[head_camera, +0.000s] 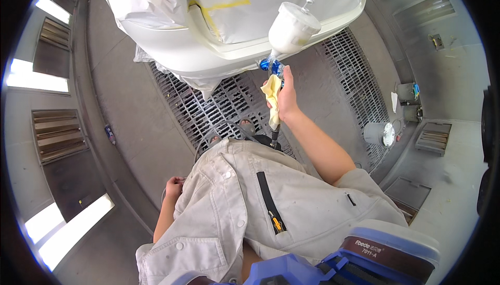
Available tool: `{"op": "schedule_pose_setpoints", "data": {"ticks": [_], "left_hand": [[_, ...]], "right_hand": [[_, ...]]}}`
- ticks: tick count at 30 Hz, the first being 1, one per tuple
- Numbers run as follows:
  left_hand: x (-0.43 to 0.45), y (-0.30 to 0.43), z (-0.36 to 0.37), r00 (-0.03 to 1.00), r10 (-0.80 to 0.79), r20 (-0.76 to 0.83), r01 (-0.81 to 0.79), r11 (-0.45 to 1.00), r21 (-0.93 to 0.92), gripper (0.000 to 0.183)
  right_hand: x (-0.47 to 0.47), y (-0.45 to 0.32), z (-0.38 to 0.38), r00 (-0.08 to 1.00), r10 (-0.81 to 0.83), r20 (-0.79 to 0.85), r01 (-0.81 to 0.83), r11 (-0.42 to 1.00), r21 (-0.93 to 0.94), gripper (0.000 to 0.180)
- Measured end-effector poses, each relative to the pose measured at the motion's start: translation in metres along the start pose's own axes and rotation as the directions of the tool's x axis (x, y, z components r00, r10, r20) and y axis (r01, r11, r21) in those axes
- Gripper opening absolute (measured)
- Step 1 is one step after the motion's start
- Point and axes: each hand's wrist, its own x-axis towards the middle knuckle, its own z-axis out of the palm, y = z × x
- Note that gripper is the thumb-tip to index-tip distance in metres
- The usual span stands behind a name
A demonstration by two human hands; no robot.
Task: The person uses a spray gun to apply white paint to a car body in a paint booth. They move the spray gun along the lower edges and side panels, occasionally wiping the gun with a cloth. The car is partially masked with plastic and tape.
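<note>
My right hand (288,99) grips a blue gravity-feed spray gun (272,66) by its handle, together with a crumpled pale yellow cloth (273,93). A white paint cup (293,29) sits on top of the gun, tilted, its lid towards the upper right. At the handle's base is a dark hose fitting (275,136). Just beyond the gun stands a white car bumper (168,46), with masking film (234,19) and yellow tape (228,5) above it. My left hand (174,187) is low beside my jacket, fingers curled on a grey air hose (202,140), partly hidden.
Metal floor grating (211,105) runs under the bumper and my feet, where the hose loops. At right are a metal can (378,134) and wall-mounted containers (408,91). A small bottle (110,134) lies at left. A respirator (351,253) juts into the lower view.
</note>
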Motion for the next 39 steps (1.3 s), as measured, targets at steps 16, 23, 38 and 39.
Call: {"op": "schedule_pose_setpoints", "data": {"ticks": [16,23,38,39], "left_hand": [[0.056,-0.025,-0.072,0.999,-0.01,0.031,0.018,0.965,-0.262,0.013],[0.071,-0.047,-0.093,0.966,0.221,0.133,-0.211,0.974,-0.083,0.023],[0.054,-0.086,-0.079,0.966,0.254,0.041,-0.252,0.966,-0.064,0.023],[0.05,-0.086,-0.078,0.964,0.261,0.047,-0.253,0.959,-0.131,0.023]], "right_hand": [[-0.04,0.05,0.062,0.997,-0.061,-0.052,0.063,0.997,0.041,0.077],[-0.046,0.053,0.078,0.995,-0.086,-0.047,0.09,0.992,0.087,0.073],[-0.046,0.055,0.09,0.995,-0.099,-0.019,0.101,0.984,0.148,0.079],[-0.044,0.054,0.09,0.995,-0.1,-0.024,0.103,0.983,0.15,0.079]]}}
